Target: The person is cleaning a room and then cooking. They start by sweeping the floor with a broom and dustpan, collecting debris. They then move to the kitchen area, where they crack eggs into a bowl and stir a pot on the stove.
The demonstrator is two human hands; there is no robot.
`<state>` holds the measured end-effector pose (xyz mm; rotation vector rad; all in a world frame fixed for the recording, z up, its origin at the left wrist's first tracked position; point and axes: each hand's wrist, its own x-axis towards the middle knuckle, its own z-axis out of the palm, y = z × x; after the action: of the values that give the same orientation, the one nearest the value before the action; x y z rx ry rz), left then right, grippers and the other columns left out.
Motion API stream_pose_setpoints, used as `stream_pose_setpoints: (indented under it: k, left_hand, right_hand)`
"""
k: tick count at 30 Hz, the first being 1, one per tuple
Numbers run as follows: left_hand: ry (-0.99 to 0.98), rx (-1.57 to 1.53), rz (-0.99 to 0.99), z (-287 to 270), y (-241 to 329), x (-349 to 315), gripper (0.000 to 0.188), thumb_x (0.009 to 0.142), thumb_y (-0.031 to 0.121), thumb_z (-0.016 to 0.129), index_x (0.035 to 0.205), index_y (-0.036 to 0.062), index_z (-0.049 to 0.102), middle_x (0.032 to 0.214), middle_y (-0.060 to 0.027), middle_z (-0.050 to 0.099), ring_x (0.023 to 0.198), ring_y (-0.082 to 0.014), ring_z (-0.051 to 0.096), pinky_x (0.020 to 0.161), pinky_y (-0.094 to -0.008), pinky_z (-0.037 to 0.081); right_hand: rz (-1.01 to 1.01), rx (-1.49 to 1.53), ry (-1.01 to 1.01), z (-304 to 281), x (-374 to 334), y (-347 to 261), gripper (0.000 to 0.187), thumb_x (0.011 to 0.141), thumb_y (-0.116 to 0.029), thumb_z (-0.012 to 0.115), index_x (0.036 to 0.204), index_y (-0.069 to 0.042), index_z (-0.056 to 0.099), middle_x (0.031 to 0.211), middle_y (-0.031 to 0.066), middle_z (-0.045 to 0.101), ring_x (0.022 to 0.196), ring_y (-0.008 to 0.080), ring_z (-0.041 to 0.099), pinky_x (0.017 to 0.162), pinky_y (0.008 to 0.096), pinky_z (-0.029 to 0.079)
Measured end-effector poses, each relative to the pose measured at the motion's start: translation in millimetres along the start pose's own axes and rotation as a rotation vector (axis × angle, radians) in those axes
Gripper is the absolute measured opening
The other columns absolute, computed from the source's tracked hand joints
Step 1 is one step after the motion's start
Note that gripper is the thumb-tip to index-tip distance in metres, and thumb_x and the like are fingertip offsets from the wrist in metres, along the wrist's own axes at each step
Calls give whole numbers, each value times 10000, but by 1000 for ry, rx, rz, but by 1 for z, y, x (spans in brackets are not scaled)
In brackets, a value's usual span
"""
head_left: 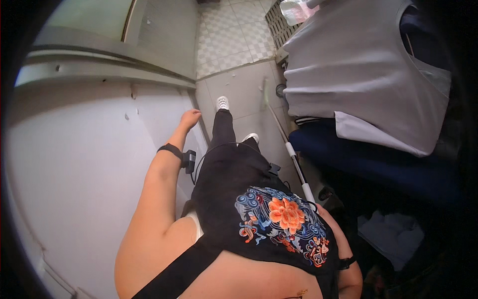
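Embroidered black top (279, 219) nearest; just beyond its right edge a long, white-sleeved pole (290, 149) slants over floor tiles (214, 89), upper end by the mostly hidden right hand (328, 222), whose grip I cannot tell. Left hand (190, 118), seemingly empty, near the pale wall (84, 149), fingers loosely curled, together or apart unclear. Judged step: walking with the pole, next move calling for clearance from the grey shirt (348, 74); no brand, label or writing legible.

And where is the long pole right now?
In the head view, right of centre, the pole slants between the person's legs and the grey shirt, its near end by the right hand.
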<state>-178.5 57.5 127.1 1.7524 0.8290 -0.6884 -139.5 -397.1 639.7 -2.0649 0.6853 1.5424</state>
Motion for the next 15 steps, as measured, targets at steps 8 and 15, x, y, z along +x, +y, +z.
stream_pose_setpoints:
  k: [8,15]
  left_hand:
    - [-129,-83,74,2,42,-47,333,782,280,597,1049,94,667,1014,-141,667,964,-263,630,849,-346,480]
    - [-139,-45,59,-43,55,-35,319,784,284,592,1030,96,669,1004,-135,668,959,-276,627,845,-354,479]
  right_hand:
    - [247,561,-134,38,-12,-86,264,839,-64,537,1085,-48,441,631,-16,448,472,69,406,413,198,354]
    - [228,777,-208,61,50,-198,275,846,-39,535,1103,-58,437,652,-20,428,461,46,378,391,184,340]
